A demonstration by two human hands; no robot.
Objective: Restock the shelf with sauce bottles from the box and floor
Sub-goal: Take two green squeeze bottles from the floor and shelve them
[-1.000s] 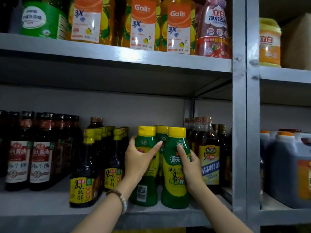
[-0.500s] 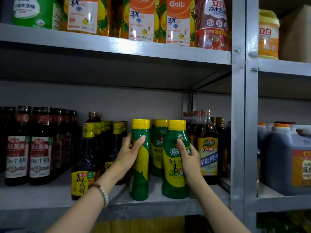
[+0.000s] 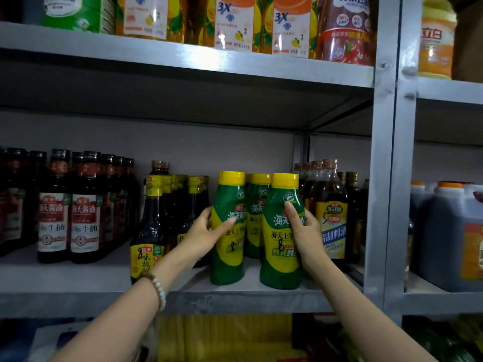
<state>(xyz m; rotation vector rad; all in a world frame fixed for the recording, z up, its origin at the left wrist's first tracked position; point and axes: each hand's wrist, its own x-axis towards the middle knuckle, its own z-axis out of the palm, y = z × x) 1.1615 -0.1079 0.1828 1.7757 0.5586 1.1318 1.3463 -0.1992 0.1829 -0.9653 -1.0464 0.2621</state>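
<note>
Left hand [image 3: 202,235] is curled round the left green bottle [image 3: 227,262], right hand [image 3: 308,231] round the right green bottle [image 3: 278,267]. Slick, full-looking plastic is best gripped mid-body.

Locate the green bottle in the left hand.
Head view, centre: the left green bottle stands upright at the shelf front, gripped by the left hand, between the dark yellow-capped bottles and the right green bottle.

Rear green bottle [image 3: 254,231] mostly hidden
</note>
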